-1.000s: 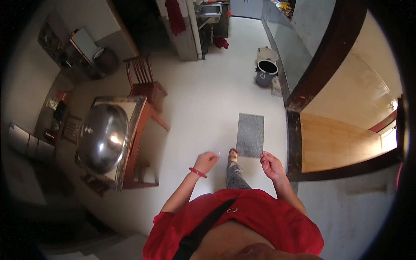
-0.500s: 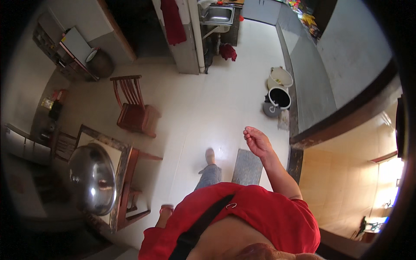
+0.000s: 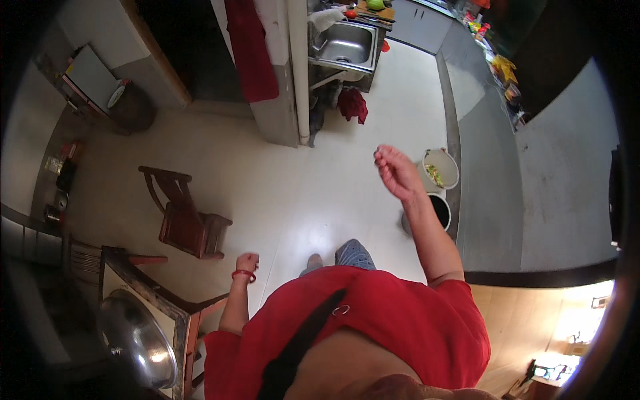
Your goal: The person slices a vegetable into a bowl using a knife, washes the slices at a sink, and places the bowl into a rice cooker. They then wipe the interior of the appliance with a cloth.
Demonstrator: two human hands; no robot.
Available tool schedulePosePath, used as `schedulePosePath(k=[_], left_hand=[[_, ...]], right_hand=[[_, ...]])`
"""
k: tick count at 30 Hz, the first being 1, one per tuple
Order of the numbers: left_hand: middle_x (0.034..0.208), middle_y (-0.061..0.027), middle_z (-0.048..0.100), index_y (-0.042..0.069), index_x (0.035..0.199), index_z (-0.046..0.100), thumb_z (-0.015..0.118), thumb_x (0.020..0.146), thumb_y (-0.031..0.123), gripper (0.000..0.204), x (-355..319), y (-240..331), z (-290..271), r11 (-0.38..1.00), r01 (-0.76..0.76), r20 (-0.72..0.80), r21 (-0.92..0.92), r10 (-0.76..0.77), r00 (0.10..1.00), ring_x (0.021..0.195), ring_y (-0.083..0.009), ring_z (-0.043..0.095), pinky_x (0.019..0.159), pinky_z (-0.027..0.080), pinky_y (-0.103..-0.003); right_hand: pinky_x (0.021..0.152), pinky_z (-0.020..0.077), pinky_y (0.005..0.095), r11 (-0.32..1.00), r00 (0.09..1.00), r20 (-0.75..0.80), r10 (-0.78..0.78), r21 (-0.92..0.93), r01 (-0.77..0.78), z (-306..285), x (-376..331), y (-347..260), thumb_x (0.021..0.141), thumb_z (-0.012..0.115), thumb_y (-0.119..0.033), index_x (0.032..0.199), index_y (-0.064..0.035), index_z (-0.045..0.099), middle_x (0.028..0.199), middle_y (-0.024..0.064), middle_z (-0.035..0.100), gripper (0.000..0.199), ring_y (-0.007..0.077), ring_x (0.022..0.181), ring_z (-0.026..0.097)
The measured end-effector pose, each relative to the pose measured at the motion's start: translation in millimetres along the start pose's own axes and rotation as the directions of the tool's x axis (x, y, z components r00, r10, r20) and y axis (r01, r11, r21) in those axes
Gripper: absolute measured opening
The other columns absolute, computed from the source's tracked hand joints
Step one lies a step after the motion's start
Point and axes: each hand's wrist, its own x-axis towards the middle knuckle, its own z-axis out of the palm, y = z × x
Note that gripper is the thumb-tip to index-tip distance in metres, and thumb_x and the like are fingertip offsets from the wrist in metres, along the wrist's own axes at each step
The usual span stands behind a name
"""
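My right hand [image 3: 395, 170] is raised out in front of me at mid-height, fingers loosely curled, with nothing visible in it. It hangs above the white tiled floor [image 3: 293, 193], close to two buckets. My left hand [image 3: 247, 263] hangs low by my side in a fist, a red band on the wrist, and holds nothing that I can see. It is near the corner of a small wooden table [image 3: 167, 313]. My red shirt [image 3: 373, 320] and a black strap fill the lower middle.
A wooden chair [image 3: 183, 217] stands at the left. A large metal lid [image 3: 137, 343] lies on the table. A white bucket [image 3: 441, 168] and a dark bucket [image 3: 437, 212] stand by a grey counter [image 3: 487, 200]. Far off are a steel sink [image 3: 345, 45] and a red cloth [image 3: 251, 47].
I have walked forward: the grey mat left the view, the sink and buckets came closer. My left hand dropped to my side and my right hand rose in front.
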Motion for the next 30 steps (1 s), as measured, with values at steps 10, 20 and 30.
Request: schedulePosePath(k=[10, 20, 30], left_hand=[[0.075, -0.0157, 0.062, 0.004, 0.078, 0.064, 0.052, 0.076, 0.035, 0.033, 114.5, 49.7, 44.5, 0.961, 0.193, -0.21, 0.198, -0.151, 0.966, 0.067, -0.0281, 0.06, 0.064, 0.047, -0.038], [0.074, -0.0156, 0.061, 0.005, 0.068, 0.06, 0.046, 0.073, 0.026, 0.026, 72.1, 105.5, 144.9, 0.817, 0.422, -0.068, 0.392, -0.432, 0.899, 0.072, -0.0301, 0.059, 0.067, 0.047, -0.041], [0.088, -0.0144, 0.06, 0.008, 0.087, 0.062, 0.049, 0.074, 0.033, 0.031, 86.4, 189.7, 182.9, 0.732, 0.096, 0.059, 0.675, -0.184, 0.981, 0.082, -0.03, 0.058, 0.071, 0.046, -0.039]], right_hand=[[0.05, 0.0437, 0.0144, 0.989, 0.941, 0.303, -0.149, 0.041, 0.143, -40.7, 303.9, -162.7, 0.083, 0.054, -0.007, 0.087, -0.0046, 0.052, 0.078, 0.0058, 0.054, 0.006, 0.0069, 0.061, 0.05], [0.071, 0.0482, 0.0277, -0.085, 0.789, -0.008, -0.615, -0.994, -0.076, -293.7, 693.0, -135.2, 0.08, 0.048, -0.008, 0.109, -0.0022, 0.054, 0.098, 0.015, 0.059, 0.031, 0.0137, 0.085, 0.059], [0.087, 0.0383, 0.0357, 0.888, 0.992, -0.042, -0.115, -0.452, 0.084, -196.3, 712.9, -173.7, 0.085, 0.049, -0.025, 0.118, -0.0013, 0.046, 0.111, 0.0128, 0.05, 0.04, 0.0214, 0.102, 0.048]])
